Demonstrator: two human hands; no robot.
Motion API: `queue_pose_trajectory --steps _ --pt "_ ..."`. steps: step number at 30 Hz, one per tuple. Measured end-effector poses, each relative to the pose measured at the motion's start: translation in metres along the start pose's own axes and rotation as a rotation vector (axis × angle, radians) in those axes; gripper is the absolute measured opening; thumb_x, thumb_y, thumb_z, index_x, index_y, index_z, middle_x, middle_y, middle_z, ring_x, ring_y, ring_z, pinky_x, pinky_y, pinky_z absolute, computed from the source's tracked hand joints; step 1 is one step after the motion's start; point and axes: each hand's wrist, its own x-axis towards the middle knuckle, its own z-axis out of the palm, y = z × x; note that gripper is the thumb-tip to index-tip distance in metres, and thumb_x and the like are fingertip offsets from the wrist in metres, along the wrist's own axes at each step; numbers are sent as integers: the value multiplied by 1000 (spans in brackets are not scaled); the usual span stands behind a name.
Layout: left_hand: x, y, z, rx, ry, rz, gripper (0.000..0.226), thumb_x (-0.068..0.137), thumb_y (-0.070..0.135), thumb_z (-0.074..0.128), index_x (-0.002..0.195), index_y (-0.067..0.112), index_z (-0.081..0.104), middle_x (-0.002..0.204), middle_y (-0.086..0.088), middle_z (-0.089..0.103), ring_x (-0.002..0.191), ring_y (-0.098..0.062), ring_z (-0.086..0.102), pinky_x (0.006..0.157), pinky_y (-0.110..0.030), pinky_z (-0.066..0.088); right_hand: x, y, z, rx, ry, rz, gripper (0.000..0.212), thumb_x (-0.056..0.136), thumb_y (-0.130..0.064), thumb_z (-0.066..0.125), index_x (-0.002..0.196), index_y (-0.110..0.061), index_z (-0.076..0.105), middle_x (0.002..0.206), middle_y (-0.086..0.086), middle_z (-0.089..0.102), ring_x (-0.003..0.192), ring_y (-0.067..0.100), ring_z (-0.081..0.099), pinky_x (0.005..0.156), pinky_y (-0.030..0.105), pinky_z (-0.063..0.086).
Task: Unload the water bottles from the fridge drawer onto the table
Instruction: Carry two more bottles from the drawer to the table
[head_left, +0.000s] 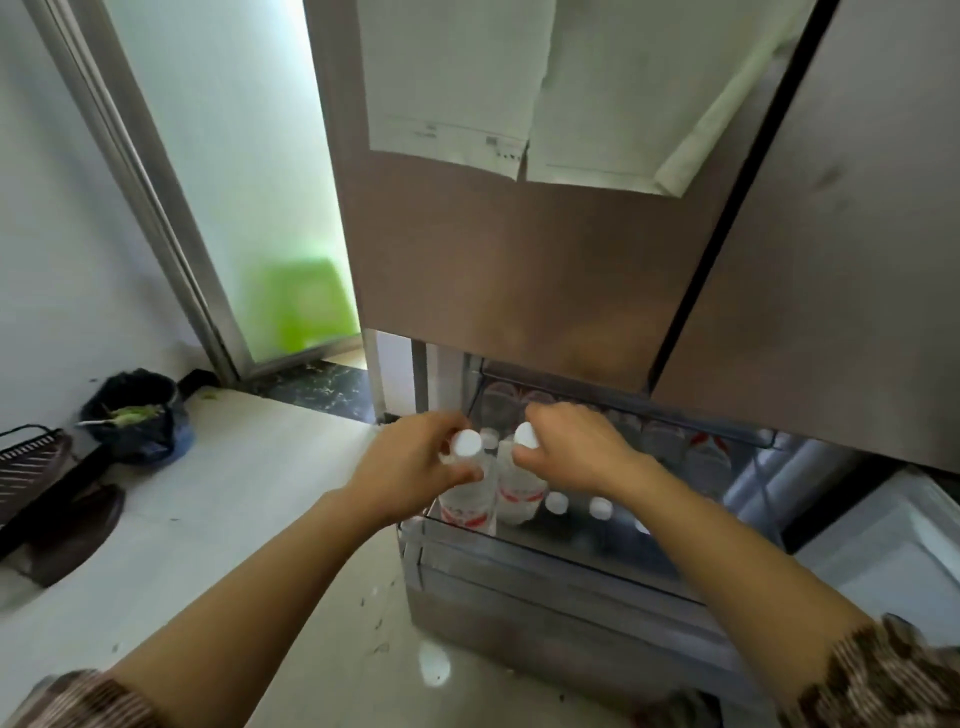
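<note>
The fridge drawer (545, 566) is pulled out below the brown fridge doors, with several clear water bottles standing inside. My left hand (410, 462) grips the neck of one white-capped, red-labelled bottle (467, 506) at the drawer's left front corner. My right hand (576, 449) grips the neck of a second bottle (519, 493) right beside it. Both bottles are upright and partly raised above the drawer's rim. Two more white caps (557, 502) (601, 508) show just right of them. Other bottles (701, 457) lie further back under the door. No table is in view.
The fridge doors (519, 260) with white papers hang directly above the drawer. To the left on the pale floor are a black bin bag (137, 421) with green scraps, a dark rack (31, 462) and a doorway with a green object behind frosted glass.
</note>
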Motion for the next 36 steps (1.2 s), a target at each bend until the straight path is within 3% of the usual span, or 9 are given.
queue_pose_trajectory --steps 8,11,13,19,22,24,29,33,36 --pt "-51 -7 -84 -330 389 -29 31 73 29 81 96 23 61 92 9 64 80 -12 64 64 -21 48 -27 -100 -51 110 402 2 27 86 -40 58 80 -15 51 75 -1 54 68 22 51 49 29 31" --pt "-83 -21 -120 -342 455 -10 33 73 31 81 99 23 62 95 8 66 81 -12 65 65 -20 48 -36 -151 -64 235 473 -28 26 85 -41 60 84 -15 56 79 -1 58 71 20 56 58 34 46" --pt "-110 -38 -143 -305 489 -30 35 74 34 80 101 23 63 95 10 66 81 -10 65 63 -17 45 -41 -189 -66 277 481 -58 26 85 -41 61 85 -15 58 79 -1 60 71 18 57 61 34 46" --pt "-216 -119 -190 -198 520 -161 30 71 34 80 94 24 63 87 12 66 78 -9 65 70 -31 53 -39 -307 -21 405 247 -171 32 86 -41 66 87 -9 64 79 9 65 68 21 58 61 37 48" --pt "-273 -165 -210 -95 527 -272 33 69 40 80 93 26 63 88 11 67 79 -9 63 70 -31 52 -32 -373 11 426 141 -260 31 84 -37 69 67 -15 56 60 -2 52 53 8 43 49 18 33" --pt "-309 -197 -223 -48 534 -354 35 67 43 80 94 27 64 88 11 68 79 -9 63 72 -34 53 -26 -420 30 435 86 -324 34 82 -35 71 61 -16 51 57 -6 46 51 7 40 45 16 30" --pt "-395 -265 -263 52 600 -553 36 68 46 78 96 28 64 90 11 68 80 -8 61 69 -31 53 -8 -536 66 473 -55 -499 36 80 -36 72 79 -1 62 66 1 54 59 13 46 52 26 35" --pt "-454 -311 -302 62 702 -696 37 69 42 79 98 26 63 90 10 67 80 -10 61 67 -28 49 6 -628 84 458 -146 -646 27 82 -36 71 78 -11 62 65 -3 58 57 10 52 51 21 37" --pt "-494 -349 -329 89 774 -782 34 69 44 78 95 28 64 88 13 67 78 -7 61 67 -30 52 20 -695 98 441 -196 -737 31 83 -38 70 84 -7 64 70 1 62 61 13 57 52 23 42"
